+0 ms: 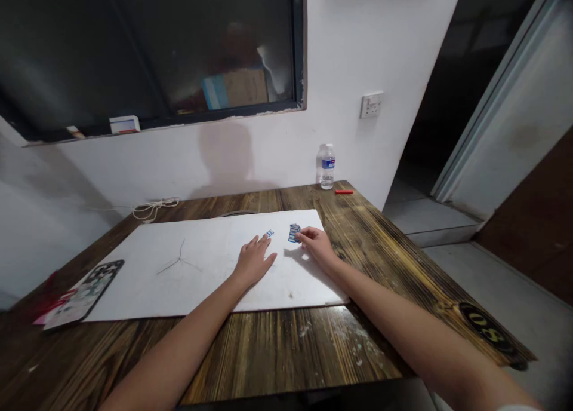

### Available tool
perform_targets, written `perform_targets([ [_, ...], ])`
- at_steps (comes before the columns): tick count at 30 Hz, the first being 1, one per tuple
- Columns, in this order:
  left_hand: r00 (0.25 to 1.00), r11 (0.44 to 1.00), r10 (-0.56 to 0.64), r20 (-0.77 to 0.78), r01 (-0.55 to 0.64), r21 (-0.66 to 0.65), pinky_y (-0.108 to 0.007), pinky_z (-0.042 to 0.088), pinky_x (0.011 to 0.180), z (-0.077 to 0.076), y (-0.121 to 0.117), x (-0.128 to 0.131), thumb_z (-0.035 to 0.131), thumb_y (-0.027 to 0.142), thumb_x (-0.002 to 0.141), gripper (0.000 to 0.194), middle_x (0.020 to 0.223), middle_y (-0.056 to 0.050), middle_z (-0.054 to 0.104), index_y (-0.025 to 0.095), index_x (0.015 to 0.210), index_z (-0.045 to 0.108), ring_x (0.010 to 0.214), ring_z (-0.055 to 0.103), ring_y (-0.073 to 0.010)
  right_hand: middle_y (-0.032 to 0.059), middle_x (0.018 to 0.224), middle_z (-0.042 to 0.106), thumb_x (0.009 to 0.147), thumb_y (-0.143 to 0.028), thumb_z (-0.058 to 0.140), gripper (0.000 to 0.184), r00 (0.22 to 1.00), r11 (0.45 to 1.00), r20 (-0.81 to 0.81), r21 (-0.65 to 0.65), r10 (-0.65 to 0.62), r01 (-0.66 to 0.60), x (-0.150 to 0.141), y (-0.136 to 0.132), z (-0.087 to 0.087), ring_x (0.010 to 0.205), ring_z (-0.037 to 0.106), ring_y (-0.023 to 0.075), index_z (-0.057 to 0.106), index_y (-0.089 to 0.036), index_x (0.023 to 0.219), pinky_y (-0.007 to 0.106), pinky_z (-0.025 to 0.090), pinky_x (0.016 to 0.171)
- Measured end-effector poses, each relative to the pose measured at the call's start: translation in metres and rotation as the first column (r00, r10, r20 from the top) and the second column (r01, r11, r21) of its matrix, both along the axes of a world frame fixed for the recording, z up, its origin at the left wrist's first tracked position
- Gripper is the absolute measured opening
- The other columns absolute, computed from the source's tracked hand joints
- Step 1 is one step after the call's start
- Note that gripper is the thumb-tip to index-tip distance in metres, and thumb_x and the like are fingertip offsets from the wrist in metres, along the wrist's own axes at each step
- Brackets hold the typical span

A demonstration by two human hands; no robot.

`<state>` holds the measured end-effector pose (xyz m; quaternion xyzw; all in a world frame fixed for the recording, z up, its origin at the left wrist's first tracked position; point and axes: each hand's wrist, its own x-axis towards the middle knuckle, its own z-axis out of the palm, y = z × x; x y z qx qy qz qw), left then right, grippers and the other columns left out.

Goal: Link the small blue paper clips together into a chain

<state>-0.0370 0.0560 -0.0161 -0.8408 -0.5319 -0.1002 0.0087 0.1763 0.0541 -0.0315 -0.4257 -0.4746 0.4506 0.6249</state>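
Observation:
My left hand (253,260) lies flat on a white board (170,279), fingers stretched out, its fingertips touching a small blue-and-white card (268,233). My right hand (315,244) is just to the right, fingers pinched on a small stack of similar blue cards (293,233) held at the board's far right part. A few centimetres separate the single card from the stack.
The board lies on a dark wooden table (277,351). A phone (87,291) rests at the board's left end beside something red. A water bottle (327,166) and a red marker (344,191) stand at the far right by the wall. A white cord (154,208) lies far left.

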Motion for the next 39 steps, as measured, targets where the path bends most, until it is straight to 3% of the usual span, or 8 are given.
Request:
perform_targets([
  [6, 1.000, 0.999, 0.004, 0.000, -0.004, 0.050, -0.047, 0.032, 0.104, -0.0002, -0.0016, -0.0001, 0.046, 0.041, 0.090, 0.043, 0.145, -0.002, 0.045, 0.026, 0.130, 0.050, 0.132, 0.035, -0.0314, -0.0025, 0.054, 0.057, 0.059, -0.042, 0.076, 0.028, 0.998, 1.000, -0.062, -0.010, -0.013, 0.013, 0.0008, 0.0010, 0.0014, 0.046, 0.045, 0.0096, 0.063, -0.017, 0.064, 0.025, 0.036, 0.049],
  [12, 1.000, 0.993, -0.024, 0.007, 0.023, 0.112, -0.045, 0.036, 0.095, 0.0029, -0.0031, 0.0017, 0.050, 0.039, 0.088, 0.046, 0.131, -0.008, 0.056, 0.023, 0.132, 0.050, 0.117, 0.044, -0.0298, -0.0019, 0.055, 0.058, 0.059, -0.042, 0.077, 0.029, 0.996, 1.000, -0.089, -0.020, -0.022, 0.020, 0.0010, 0.0010, 0.0013, 0.047, 0.046, 0.0099, 0.063, -0.017, 0.065, 0.025, 0.036, 0.049],
  [17, 1.000, 0.991, -0.024, 0.012, 0.023, 0.132, -0.045, 0.036, 0.093, 0.0043, -0.0033, 0.0023, 0.053, 0.038, 0.087, 0.039, 0.124, -0.010, 0.057, 0.023, 0.122, 0.058, 0.114, 0.045, -0.0297, -0.0018, 0.054, 0.057, 0.059, -0.043, 0.077, 0.030, 0.996, 0.999, -0.078, -0.025, -0.030, 0.028, 0.0005, 0.0001, 0.0010, 0.046, 0.045, 0.0100, 0.063, -0.017, 0.065, 0.026, 0.035, 0.048],
  [26, 0.999, 0.998, 0.015, 0.051, -0.018, 0.058, -0.047, 0.029, 0.106, -0.0047, 0.0024, -0.0023, 0.049, 0.042, 0.089, 0.045, 0.144, -0.010, 0.044, 0.021, 0.128, 0.054, 0.134, 0.033, -0.0307, -0.0016, 0.056, 0.058, 0.061, -0.041, 0.076, 0.027, 0.998, 1.000, -0.058, -0.019, -0.017, 0.016, 0.0012, 0.0031, -0.0026, 0.046, 0.045, 0.0096, 0.063, -0.018, 0.066, 0.025, 0.036, 0.049],
  [39, 0.992, 0.994, -0.057, 0.112, 0.045, 0.102, -0.044, 0.037, 0.097, 0.0048, -0.0021, 0.0011, 0.055, 0.034, 0.085, 0.027, 0.128, -0.004, 0.059, 0.028, 0.110, 0.064, 0.118, 0.049, -0.0263, -0.0020, 0.056, 0.059, 0.061, -0.040, 0.076, 0.026, 0.998, 1.000, -0.060, -0.015, -0.014, 0.013, 0.0008, 0.0027, -0.0025, 0.047, 0.045, 0.0097, 0.064, -0.017, 0.066, 0.025, 0.035, 0.049],
])
